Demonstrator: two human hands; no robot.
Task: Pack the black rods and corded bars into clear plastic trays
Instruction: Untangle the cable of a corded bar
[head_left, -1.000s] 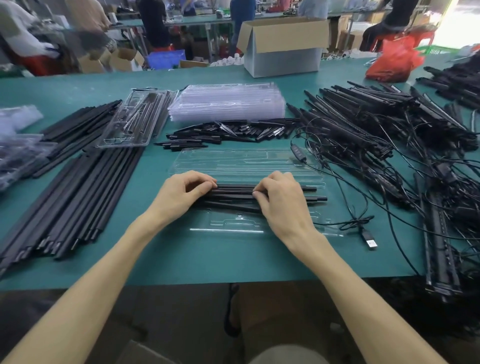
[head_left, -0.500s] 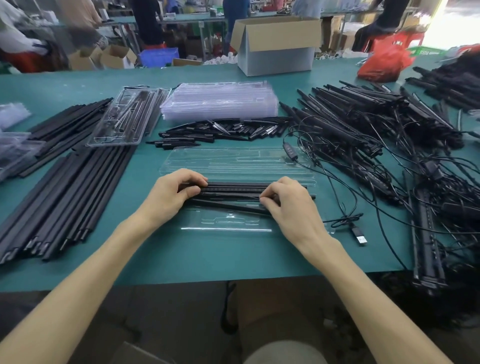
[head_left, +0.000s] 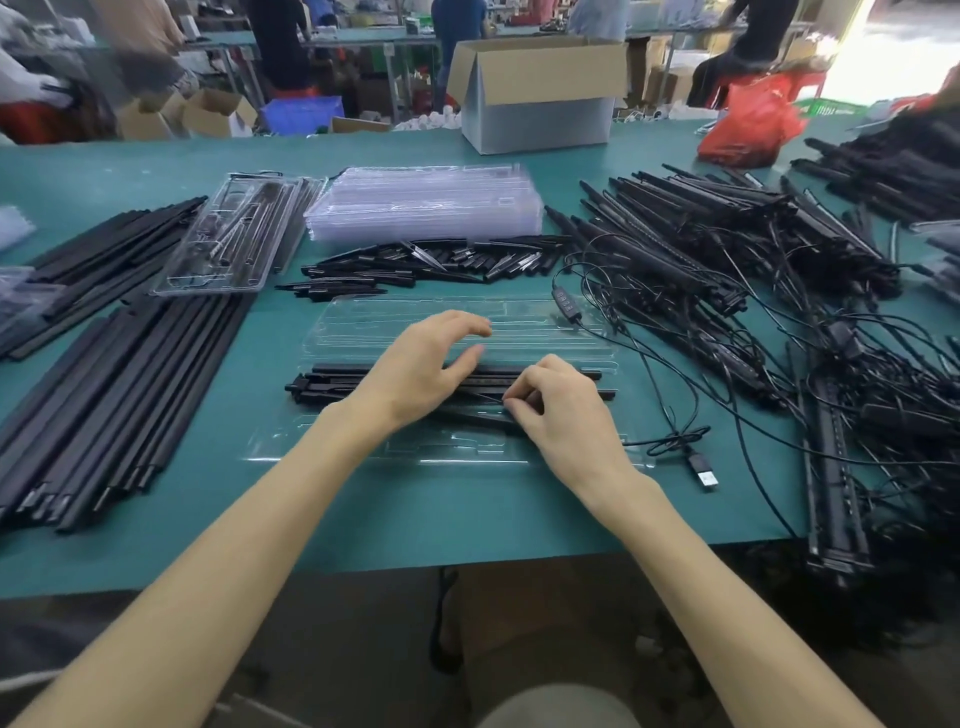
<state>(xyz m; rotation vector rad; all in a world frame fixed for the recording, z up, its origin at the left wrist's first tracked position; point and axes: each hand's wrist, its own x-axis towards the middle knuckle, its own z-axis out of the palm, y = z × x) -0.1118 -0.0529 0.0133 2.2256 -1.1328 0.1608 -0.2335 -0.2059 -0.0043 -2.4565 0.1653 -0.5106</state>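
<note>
One green tabletop (head_left: 363, 519) is carrying everything. Along its right edge a tangled heap of corded bars (head_left: 701, 244) is sprawling; along the left edge long rods (head_left: 119, 384) are lying side by side. Toward the far edge, mid-table, a stack of clear trays (head_left: 426, 208) is sitting. Near the front edge an open tray (head_left: 441, 317) is lying flat, with black rods (head_left: 332, 387) lying lengthwise across its middle. Left hand (head_left: 415, 374) is resting over those rods, fingers straight and slack, gripping nothing. Right hand (head_left: 566, 415), fingers curled, is pinching one of them. A USB plug (head_left: 705, 474) is lying just right of the tray.
</note>
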